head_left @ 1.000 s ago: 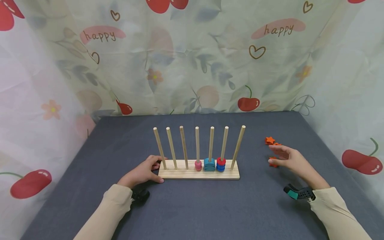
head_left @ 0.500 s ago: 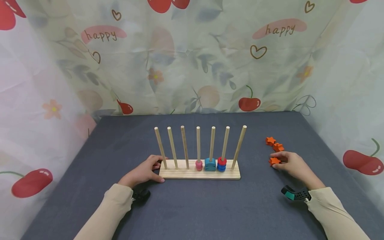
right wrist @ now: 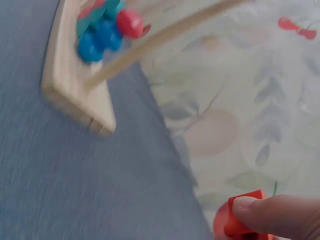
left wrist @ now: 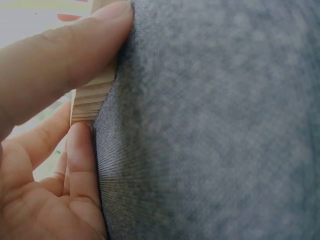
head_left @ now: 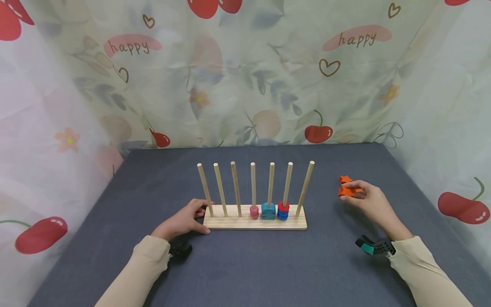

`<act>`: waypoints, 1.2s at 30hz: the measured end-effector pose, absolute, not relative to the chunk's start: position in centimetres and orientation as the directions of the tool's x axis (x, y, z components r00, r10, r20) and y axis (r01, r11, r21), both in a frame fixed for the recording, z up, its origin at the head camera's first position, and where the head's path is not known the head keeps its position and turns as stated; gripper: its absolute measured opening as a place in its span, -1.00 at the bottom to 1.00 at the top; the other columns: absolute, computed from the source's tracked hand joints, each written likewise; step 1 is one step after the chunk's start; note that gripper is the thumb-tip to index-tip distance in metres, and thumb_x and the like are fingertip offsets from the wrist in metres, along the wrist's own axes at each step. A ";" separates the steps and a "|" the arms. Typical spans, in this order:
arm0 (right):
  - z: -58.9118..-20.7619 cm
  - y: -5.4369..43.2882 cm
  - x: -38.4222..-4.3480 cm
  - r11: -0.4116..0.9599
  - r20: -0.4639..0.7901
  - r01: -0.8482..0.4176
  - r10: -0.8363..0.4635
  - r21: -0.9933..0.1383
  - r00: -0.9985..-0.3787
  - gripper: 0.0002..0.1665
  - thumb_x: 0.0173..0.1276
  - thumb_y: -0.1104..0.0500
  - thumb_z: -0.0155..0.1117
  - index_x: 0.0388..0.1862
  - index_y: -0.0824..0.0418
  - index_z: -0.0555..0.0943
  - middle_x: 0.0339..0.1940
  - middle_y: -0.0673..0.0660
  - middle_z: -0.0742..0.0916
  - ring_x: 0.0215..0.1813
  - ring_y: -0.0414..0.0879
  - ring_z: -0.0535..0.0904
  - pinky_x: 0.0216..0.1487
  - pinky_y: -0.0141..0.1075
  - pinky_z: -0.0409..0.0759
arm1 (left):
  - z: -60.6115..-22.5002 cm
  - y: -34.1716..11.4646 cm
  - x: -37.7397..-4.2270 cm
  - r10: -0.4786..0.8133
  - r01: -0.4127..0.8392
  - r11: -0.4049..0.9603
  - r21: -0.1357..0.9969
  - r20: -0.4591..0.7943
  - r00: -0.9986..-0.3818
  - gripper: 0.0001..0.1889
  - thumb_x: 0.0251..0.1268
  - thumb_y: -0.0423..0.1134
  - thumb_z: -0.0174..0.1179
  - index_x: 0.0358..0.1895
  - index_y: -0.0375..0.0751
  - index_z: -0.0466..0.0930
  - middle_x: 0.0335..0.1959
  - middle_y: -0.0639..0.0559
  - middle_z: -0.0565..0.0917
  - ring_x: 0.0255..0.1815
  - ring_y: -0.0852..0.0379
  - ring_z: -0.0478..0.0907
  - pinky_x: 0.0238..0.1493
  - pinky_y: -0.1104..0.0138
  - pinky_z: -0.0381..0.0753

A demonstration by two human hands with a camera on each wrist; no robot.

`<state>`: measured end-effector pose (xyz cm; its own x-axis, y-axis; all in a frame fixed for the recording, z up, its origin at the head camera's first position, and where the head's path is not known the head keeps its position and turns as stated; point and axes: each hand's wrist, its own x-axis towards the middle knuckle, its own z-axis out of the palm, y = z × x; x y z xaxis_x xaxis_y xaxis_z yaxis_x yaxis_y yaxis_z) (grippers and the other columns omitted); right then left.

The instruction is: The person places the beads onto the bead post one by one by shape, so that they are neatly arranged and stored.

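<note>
A pale wooden peg board point(head_left: 238, 223) with a row of several upright pegs stands mid-table. Its left end is gripped by my left hand point(head_left: 179, 220), thumb along the front edge and fingers at the end and behind, as the wooden edge point(left wrist: 92, 102) in the left wrist view also shows. To the right of the board, my right hand point(head_left: 371, 203) pinches an orange star bead point(head_left: 346, 192) above the table. The thumb covers part of that bead in the right wrist view. Another orange star bead point(head_left: 345, 178) lies just beyond; a third is mostly hidden behind the held one.
Pink beads point(head_left: 254, 212), teal pieces point(head_left: 268, 211) and a red bead over blue ones point(head_left: 283, 212) sit low on three neighbouring pegs. The outer right peg point(head_left: 304, 189) and the left three are bare. A printed curtain point(head_left: 238, 85) rises behind the grey table.
My right hand came down to the nearest orange star bead, pinched it and lifted it, moving slightly left and away from me. The left hand stays on the board.
</note>
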<state>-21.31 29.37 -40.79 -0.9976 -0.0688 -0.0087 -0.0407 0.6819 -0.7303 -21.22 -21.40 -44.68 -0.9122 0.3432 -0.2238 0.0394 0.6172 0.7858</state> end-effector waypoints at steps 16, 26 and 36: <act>-35.5 24.3 -19.8 0.281 0.287 -0.300 -0.087 -0.912 -0.954 -0.45 0.23 0.25 0.41 0.17 0.15 0.42 0.07 -0.09 0.59 -0.01 -0.33 0.61 -0.11 -0.51 0.60 | -45.0 -21.4 -21.3 0.345 0.032 0.607 0.794 -0.228 -0.911 -0.16 -0.13 -0.28 0.55 0.33 -0.18 0.37 0.14 -0.19 0.30 0.17 -0.10 0.32 0.28 -0.04 0.32; -32.8 22.5 -19.2 0.087 0.341 -0.349 -0.098 -0.933 -0.935 -0.46 0.12 0.43 0.43 0.10 0.22 0.55 0.06 0.02 0.61 -0.04 -0.23 0.65 -0.10 -0.48 0.61 | -44.8 -21.4 -21.2 0.344 0.027 0.606 0.795 -0.231 -0.910 -0.14 -0.14 -0.29 0.56 0.35 -0.19 0.36 0.15 -0.20 0.30 0.22 -0.14 0.32 0.31 -0.07 0.30; -30.7 20.6 -19.0 0.081 0.382 -0.386 -0.063 -0.919 -0.922 -0.44 0.12 0.41 0.44 0.13 0.21 0.54 0.09 0.05 0.57 -0.09 -0.20 0.61 -0.41 -0.52 0.49 | -44.7 -21.5 -21.2 0.358 0.031 0.594 0.804 -0.229 -0.905 -0.14 -0.13 -0.29 0.55 0.35 -0.20 0.35 0.13 -0.20 0.30 0.19 -0.12 0.31 0.30 -0.07 0.29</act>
<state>-18.95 20.59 -30.70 -0.9220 -0.0634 0.3820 -0.3862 0.0809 -0.9188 -21.24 -21.45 -44.70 -0.9054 0.3576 -0.2289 0.0314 0.5941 0.8038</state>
